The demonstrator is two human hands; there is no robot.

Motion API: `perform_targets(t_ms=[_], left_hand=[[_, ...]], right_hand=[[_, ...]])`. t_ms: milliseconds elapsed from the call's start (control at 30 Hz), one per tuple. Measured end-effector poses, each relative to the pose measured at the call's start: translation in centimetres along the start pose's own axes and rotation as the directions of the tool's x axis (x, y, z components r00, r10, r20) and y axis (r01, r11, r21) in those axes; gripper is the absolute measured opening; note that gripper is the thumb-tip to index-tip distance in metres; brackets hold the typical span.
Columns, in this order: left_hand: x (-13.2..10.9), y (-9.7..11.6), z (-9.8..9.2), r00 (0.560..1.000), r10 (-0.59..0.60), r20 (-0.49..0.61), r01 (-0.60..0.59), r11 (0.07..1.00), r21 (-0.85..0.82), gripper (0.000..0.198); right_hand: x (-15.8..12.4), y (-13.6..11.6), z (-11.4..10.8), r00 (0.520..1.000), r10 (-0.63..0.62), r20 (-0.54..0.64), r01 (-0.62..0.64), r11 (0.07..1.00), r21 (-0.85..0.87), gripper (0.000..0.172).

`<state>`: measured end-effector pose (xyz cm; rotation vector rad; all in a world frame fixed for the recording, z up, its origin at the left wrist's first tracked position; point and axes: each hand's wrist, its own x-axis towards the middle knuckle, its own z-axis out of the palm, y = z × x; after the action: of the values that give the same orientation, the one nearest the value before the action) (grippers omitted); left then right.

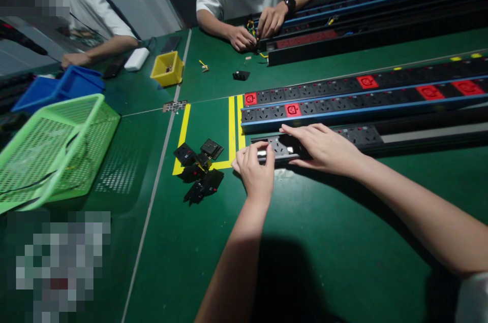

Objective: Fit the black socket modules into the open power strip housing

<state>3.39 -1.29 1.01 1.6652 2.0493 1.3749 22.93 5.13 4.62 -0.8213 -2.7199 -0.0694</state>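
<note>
At the near end of a black power strip housing (pixel 415 139), my left hand (pixel 254 164) has its fingers curled around the end of the strip. My right hand (pixel 324 149) lies stretched over the same strip a little farther right, its fingers extended across the top. Between the two hands a black socket module (pixel 280 145) shows in the channel. More socket modules (pixel 360 135) sit in the housing beyond my right hand. Several loose black socket modules (pixel 206 183) lie in a heap left of my left hand.
Two strips with black and red sockets (pixel 293 109) lie behind. A co-worker's hands (pixel 263 28) handle wires at another housing (pixel 305 46). A green basket (pixel 102 115), blue bins (pixel 78 82) and a yellow box (pixel 168 69) stand at left. Yellow tape (pixel 232 130) marks the table.
</note>
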Motion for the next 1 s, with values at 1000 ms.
perform_targets(t_ms=[1000], left_hand=[[2.0,-2.3,-0.9,0.982,0.055,-0.179,-0.069,0.995,-0.072,0.027]], right_hand=[[-0.1,0.2,-0.1,0.994,-0.094,0.063,0.100,0.991,-0.094,0.055]])
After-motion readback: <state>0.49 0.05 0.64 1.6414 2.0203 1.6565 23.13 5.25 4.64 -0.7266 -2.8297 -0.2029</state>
